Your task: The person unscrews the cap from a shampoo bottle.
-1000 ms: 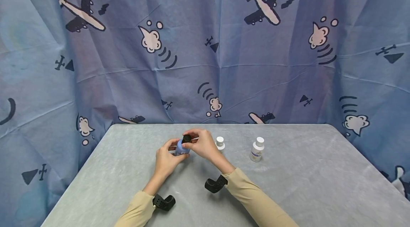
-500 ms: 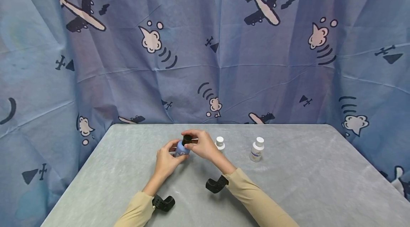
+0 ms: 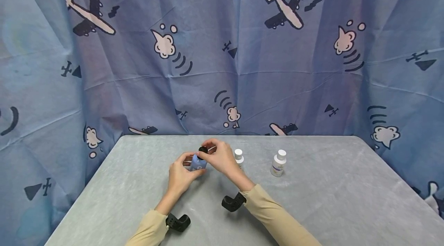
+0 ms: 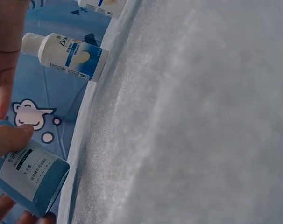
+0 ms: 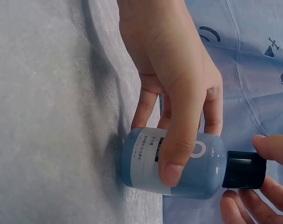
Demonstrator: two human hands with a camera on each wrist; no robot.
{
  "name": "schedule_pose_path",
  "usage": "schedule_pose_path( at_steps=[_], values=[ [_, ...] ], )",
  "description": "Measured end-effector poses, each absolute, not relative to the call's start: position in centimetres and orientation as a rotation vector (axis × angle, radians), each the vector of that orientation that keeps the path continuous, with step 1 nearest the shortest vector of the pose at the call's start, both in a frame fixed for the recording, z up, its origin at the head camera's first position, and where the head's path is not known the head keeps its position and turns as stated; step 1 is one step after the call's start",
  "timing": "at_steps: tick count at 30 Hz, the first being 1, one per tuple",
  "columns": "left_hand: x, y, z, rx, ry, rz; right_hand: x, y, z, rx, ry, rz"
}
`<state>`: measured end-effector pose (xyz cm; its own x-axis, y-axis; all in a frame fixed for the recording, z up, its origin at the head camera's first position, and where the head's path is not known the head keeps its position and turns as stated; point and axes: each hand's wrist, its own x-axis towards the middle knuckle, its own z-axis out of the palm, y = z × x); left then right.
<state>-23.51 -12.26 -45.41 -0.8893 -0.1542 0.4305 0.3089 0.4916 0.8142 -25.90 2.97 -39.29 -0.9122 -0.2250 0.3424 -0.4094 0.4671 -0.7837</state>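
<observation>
A blue bottle (image 3: 198,163) with a white label and a black cap (image 5: 244,170) is held near the table's back left. My left hand (image 3: 179,173) grips its body, thumb across the label and fingers behind, as the right wrist view shows. With thumb and fingers my right hand (image 3: 220,158) pinches the black cap, which sits on the bottle's neck. In the right wrist view the bottle's base is close to the table; whether it touches cannot be told. Just right of my right hand stands a white bottle (image 4: 74,56) with a white cap, partly hidden in the head view.
A second white bottle (image 3: 278,163) stands farther right on the grey cloth-covered table (image 3: 329,199). Behind the table's back edge hangs a blue curtain (image 3: 208,53) printed with planes. Each wrist wears a black camera mount (image 3: 233,202).
My right fingers have shifted slightly around the black cap, the thumb lying a little higher on it. My left hand keeps its grip on the blue bottle, and the white bottles stay in place.
</observation>
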Motion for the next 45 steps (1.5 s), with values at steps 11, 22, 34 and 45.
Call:
schedule_pose_path(
  at_steps=[11, 22, 34, 45],
  values=[
    [-23.26, -12.23, -45.59, -0.167, -2.317, -1.346, -25.72, 2.88, -39.06, 0.632, -2.531, 1.424],
    [-23.08, -12.45, -45.51, -0.217, -2.341, -1.376, -25.84, 2.9, -39.04, 0.817, -2.528, 1.472],
    [-23.15, -12.3, -45.35, -0.178, -2.334, -1.341, -25.81, 2.76, -39.07, 0.718, -2.551, 1.424],
    [-22.94, -12.26, -45.39, -0.212, -2.336, -1.332, -25.91, 2.74, -39.1, 0.691, -2.536, 1.362]
  ],
)
